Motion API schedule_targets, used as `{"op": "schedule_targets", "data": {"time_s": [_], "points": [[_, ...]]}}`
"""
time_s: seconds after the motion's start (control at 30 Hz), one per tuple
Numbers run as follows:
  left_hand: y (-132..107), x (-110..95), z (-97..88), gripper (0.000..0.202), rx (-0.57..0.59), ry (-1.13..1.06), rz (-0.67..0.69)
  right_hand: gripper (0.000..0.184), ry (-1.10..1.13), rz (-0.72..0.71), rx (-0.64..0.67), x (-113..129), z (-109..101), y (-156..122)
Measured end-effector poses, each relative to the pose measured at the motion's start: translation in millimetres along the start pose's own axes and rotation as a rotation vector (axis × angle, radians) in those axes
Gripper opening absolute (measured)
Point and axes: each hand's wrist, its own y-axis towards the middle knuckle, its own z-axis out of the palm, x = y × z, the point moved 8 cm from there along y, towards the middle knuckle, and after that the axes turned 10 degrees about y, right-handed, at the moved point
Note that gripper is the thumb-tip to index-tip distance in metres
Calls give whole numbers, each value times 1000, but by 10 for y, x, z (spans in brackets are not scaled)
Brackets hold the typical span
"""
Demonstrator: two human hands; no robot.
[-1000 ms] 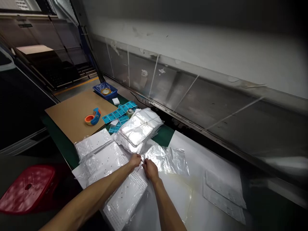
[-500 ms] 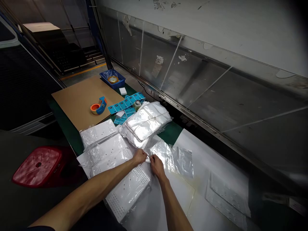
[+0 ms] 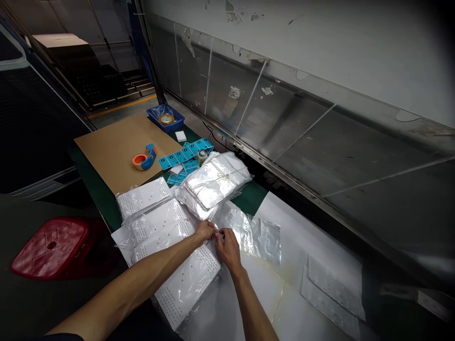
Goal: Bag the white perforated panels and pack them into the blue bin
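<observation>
Polythene (image 3: 250, 235), clear and glossy, crinkles just beside the left hand (image 3: 205, 232) and right hand (image 3: 227, 248), both grips pinched together on something too thin to tell.

Clear poly bag (image 3: 252, 234), flat, crinkled, shiny, lies w/ its left end pinched b/w L hand (image 3: 204, 232) and R hand (image 3: 228, 248). Just below the hands: white perforated sheet pack (image 3: 186, 289) in clear wrap, flat. Just above: tied bundle of clear bags (image 3: 213, 184).
</observation>
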Motion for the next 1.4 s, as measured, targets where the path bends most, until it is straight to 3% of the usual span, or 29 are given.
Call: {"op": "schedule_targets", "data": {"time_s": [0.2,0.37,0.53,0.67,0.83,1.03,1.23,1.4], "points": [[-13,21,-14,32,-45,-52,11,23,22,-41,46,72,11,2],[-29,0,2,31,-34,-100,47,24,105,36,37,-23,-16,-7],[-24,-3,3,29,-12,-99,33,26,208,191,-57,-263,-80,-20],[-5,11,-34,30,-40,-76,-5,24,315,295,-207,-475,-256,-40],[-2,13,-56,31,-55,-46,-25,27,437,351,-506,-649,-767,-114],[-40,-13,-46,30,-52,-12,-20,28,462,280,-856,-519,-1567,-229],[-61,-33,-30,32,-55,20,-18,28,388,199,-1014,-202,-2155,-210],[-112,-69,-35,32,-50,47,-23,30,273,201,-1042,70,-2558,-286]]}}
